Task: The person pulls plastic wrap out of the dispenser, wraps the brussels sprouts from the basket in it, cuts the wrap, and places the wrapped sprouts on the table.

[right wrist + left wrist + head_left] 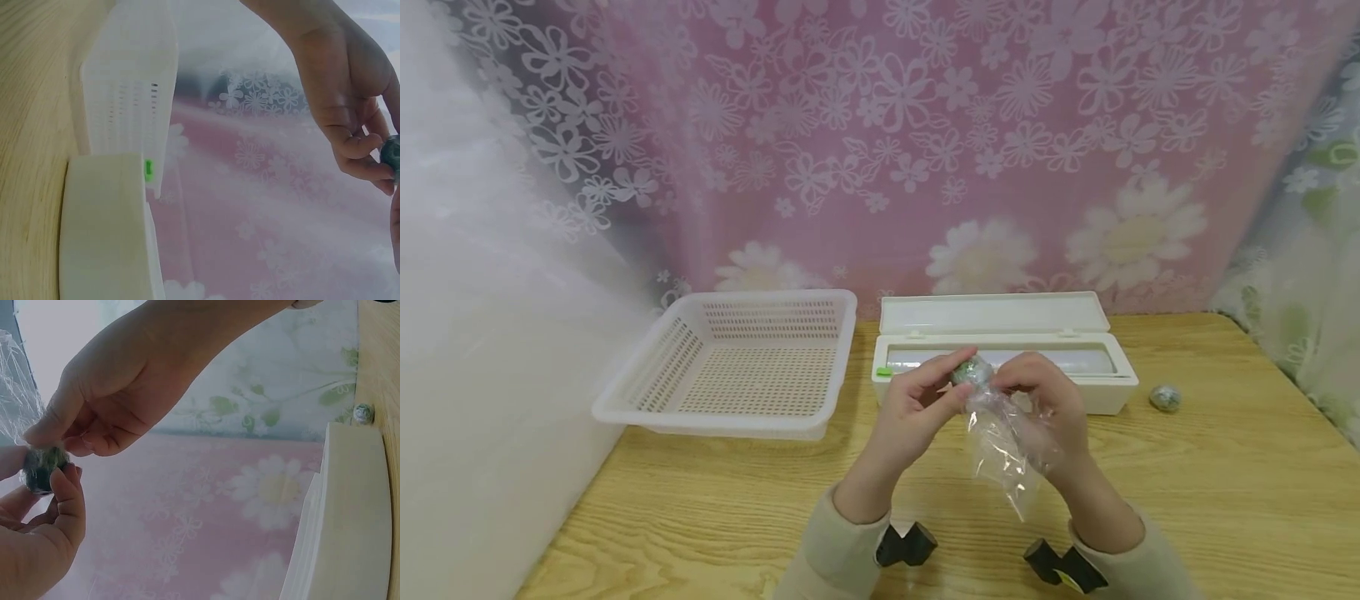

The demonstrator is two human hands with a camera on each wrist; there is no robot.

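Observation:
A small round greenish ball (972, 372) wrapped in clear film sits between the thumb and fingers of my left hand (906, 421). My right hand (1051, 408) pinches the gathered film beside the ball. Loose clear plastic film (1003, 450) hangs crumpled below the hands. In the left wrist view, the dark green ball (44, 469) shows between both hands' fingertips. Only a sliver of my right hand (395, 228) shows at the edge of the right wrist view. Behind the hands stands a white film dispenser box (1097, 396), lid up, with a roll inside.
A second wrapped ball (1165, 398) lies on the wooden table (1210, 492) to the right of the box. At the left stands a white plastic basket (730, 423) with slotted walls. A pink flowered curtain (865, 167) hangs behind the table.

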